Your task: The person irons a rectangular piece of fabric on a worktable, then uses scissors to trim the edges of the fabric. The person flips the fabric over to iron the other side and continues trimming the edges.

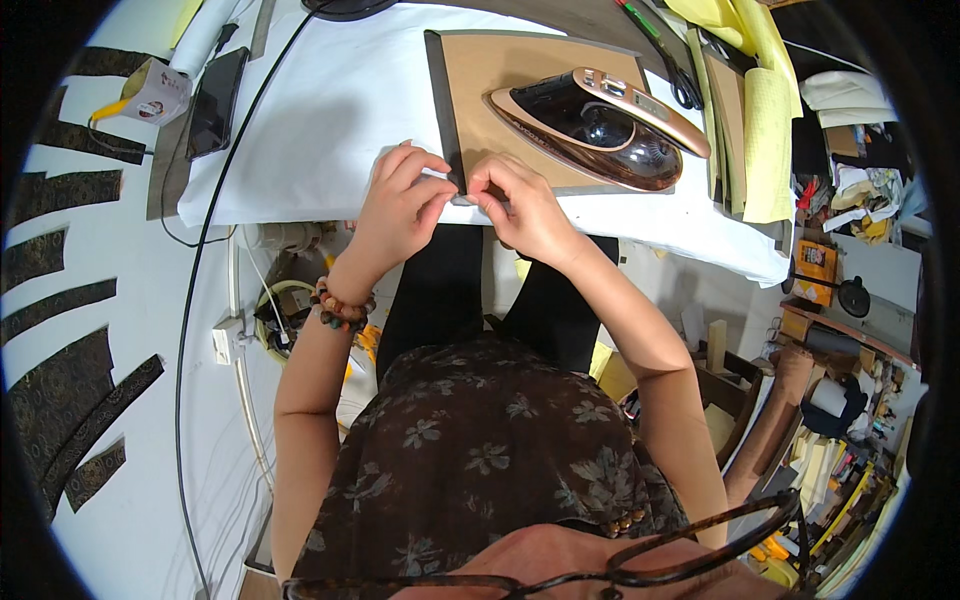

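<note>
A flat brown panel [480,90], edged with a dark grey strip [442,105], lies before me on a white cloth-covered table. Both hands meet at its near left corner. My left hand [405,199] has thumb and forefinger pinched at the lower end of the strip. From the other side, my right hand [521,202] pinches the same corner with thumb and forefinger. The fingertips partly hide the corner, so its exact fold is unclear. A clothes iron [592,127], dark with rose-gold trim, rests on the panel right of my hands.
A black cable [225,165] crosses the table's left side near a smartphone [217,103] and a paper cup [157,91]. Green-handled scissors [660,52] and rolled yellow material [766,142] lie at right. Dark patterned fabric strips [60,300] hang on the left wall.
</note>
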Available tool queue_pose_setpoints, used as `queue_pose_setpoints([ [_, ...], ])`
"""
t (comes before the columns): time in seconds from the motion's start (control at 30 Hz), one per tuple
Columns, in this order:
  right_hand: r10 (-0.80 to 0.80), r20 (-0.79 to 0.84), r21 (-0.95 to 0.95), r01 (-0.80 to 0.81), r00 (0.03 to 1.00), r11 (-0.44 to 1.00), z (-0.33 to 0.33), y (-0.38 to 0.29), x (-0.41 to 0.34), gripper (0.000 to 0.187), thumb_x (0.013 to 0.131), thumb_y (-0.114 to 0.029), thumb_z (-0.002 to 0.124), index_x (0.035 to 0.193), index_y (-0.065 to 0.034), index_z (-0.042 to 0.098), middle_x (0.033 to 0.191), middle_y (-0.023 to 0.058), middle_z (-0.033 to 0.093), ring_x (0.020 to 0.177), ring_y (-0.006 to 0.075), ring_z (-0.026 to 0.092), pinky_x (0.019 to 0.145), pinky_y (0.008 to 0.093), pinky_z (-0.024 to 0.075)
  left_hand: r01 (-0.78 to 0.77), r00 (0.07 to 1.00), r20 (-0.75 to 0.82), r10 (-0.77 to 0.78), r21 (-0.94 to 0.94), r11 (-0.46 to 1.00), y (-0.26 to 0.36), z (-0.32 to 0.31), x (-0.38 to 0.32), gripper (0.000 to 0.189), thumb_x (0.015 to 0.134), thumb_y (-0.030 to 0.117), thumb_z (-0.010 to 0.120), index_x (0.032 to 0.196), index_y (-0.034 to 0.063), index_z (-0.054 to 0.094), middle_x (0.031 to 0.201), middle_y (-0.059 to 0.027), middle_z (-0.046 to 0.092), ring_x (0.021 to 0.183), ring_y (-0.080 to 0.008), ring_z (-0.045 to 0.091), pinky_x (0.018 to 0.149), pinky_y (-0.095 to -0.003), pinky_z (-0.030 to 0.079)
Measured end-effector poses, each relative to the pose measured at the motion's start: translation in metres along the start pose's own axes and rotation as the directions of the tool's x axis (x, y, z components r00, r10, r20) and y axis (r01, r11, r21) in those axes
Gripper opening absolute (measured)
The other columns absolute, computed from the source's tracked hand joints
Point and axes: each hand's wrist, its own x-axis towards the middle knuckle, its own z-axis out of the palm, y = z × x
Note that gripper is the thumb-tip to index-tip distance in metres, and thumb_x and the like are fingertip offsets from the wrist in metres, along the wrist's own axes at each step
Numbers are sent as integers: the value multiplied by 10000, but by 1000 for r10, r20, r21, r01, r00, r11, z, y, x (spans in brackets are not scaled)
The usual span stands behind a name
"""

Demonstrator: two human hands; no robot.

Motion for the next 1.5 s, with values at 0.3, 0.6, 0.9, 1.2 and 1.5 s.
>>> queue_pose_setpoints([
  [0.3,-245,151,-247,277,958,928,-3,-1,11,204,799,33,676,949,-67,580,924,90,615,936,300,607,828,416,496,94,995,17,-94,-24,995,0,2,2,119,766,16,688,881,45,686,1119,-45,653,1142,-307,543,997,-428,428],
  [0.6,-217,248,-302,288,944,909,-5,-7,14,217,800,21,645,988,-67,583,953,90,624,974,294,598,897,392,451,153,987,66,-149,-55,987,0,-2,3,177,762,7,703,938,17,694,1145,-63,652,1154,-300,551,1016,-412,415],
  [0.9,-239,196,-335,294,951,895,-1,6,4,288,731,67,631,978,-51,543,1019,118,579,1042,325,552,949,423,437,119,992,44,-118,-38,992,5,-3,5,119,792,-15,690,896,37,665,1115,-57,649,1145,-297,556,1000,-406,415],
  [1.2,-221,144,-239,251,965,938,0,16,-11,343,712,144,613,971,-52,505,1057,126,542,1036,351,549,920,429,464,71,997,41,-71,-11,997,1,-2,-1,158,790,-23,698,923,60,680,1141,-59,659,1166,-309,561,1039,-433,421],
  [1.5,30,4,-9,-30,1000,1000,0,14,-12,229,922,72,656,1069,-27,511,1074,137,620,943,273,670,798,342,581,69,996,62,-65,-60,996,7,-8,3,236,761,29,674,985,99,697,1151,-51,634,1135,-297,549,1020,-415,402],
])
